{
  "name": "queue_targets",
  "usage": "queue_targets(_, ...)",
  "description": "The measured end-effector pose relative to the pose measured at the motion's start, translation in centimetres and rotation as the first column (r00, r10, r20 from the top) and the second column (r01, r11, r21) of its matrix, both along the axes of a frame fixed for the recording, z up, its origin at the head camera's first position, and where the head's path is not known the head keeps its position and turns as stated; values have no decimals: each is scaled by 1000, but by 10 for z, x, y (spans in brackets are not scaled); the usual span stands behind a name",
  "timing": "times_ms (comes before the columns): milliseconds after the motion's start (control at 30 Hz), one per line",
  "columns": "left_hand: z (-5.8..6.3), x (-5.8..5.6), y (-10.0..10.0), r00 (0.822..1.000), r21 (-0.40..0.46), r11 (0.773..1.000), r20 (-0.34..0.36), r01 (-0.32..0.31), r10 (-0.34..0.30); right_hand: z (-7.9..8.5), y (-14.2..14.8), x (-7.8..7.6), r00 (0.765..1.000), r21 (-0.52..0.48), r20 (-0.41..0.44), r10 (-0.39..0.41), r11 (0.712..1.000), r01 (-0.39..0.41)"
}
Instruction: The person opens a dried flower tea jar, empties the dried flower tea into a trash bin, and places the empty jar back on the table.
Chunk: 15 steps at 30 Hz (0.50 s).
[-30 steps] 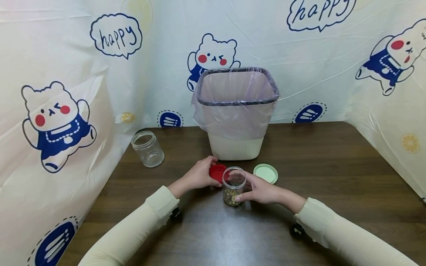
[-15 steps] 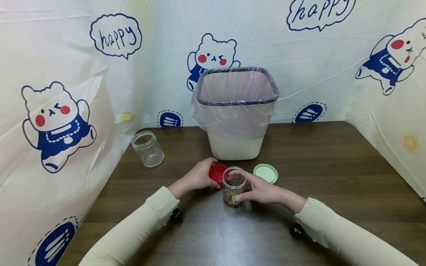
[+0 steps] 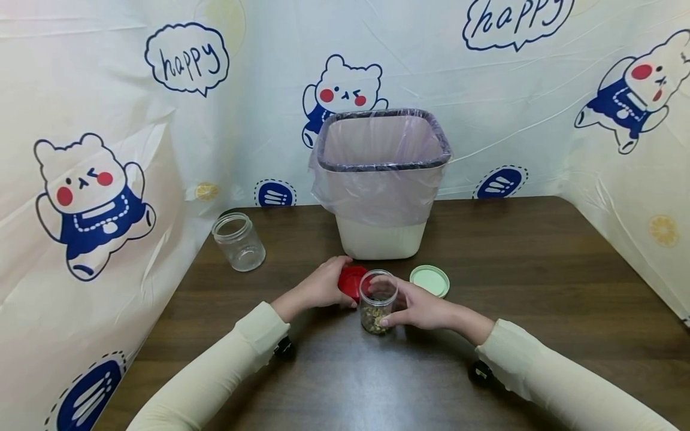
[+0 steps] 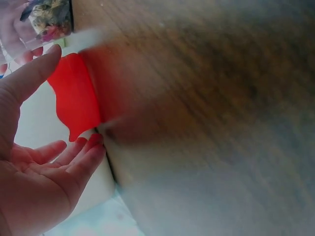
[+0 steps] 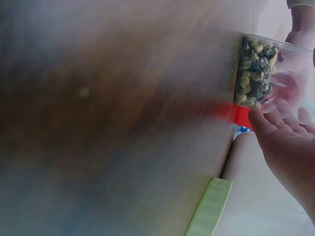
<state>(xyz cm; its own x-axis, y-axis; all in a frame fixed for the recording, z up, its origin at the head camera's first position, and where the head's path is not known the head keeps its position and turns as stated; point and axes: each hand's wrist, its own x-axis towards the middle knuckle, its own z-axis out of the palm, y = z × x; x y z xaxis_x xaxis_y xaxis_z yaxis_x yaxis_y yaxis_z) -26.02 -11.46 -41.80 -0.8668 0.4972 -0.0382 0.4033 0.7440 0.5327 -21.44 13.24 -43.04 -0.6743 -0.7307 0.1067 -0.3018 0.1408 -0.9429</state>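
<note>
In the head view my left hand [image 3: 321,284] grips a red, wavy-rimmed dish [image 3: 350,282], thumb on the near side and fingers on the far side. The left wrist view shows the red dish [image 4: 76,93] spanned between thumb and fingertips, low on the table. Right beside it stands a clear, lidless jar [image 3: 378,299], its lower part filled with small yellowish and dark dried pieces [image 5: 256,73] resembling dried flower buds. My right hand [image 3: 423,304] holds this jar from the right, the thumb in front and fingers seen through the wall behind it.
A pale green lid [image 3: 430,281] lies right of the jar. Behind the hands stands a white bin [image 3: 384,236] with a purplish liner over its rim. Another clear jar [image 3: 239,242] without a lid stands at the back left of the brown table [image 3: 539,269]. A printed curtain surrounds the table.
The red dish has tipped slightly in the left hand, so its round hollow shows less than a second ago. The right hand and its jar have stayed in place.
</note>
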Motion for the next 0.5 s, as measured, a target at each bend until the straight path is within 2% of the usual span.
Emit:
queue_targets(167, 6, -1, -2, 1000, 67, 998, -18, 4, -2, 1, 0, 1, 1000, -4, -3, -1, 1000, 1)
queue_targets(333, 12, -4, -6, 999, 128, 992, -38, -17, 21, 1, 0, 1, 1000, -2, 0, -4, 1000, 4)
queue_targets(500, 26, -8, -12, 988, 205, 974, -96, -100, 121, 1, -1, 1, 1000, -14, 7, -2, 1000, 2)
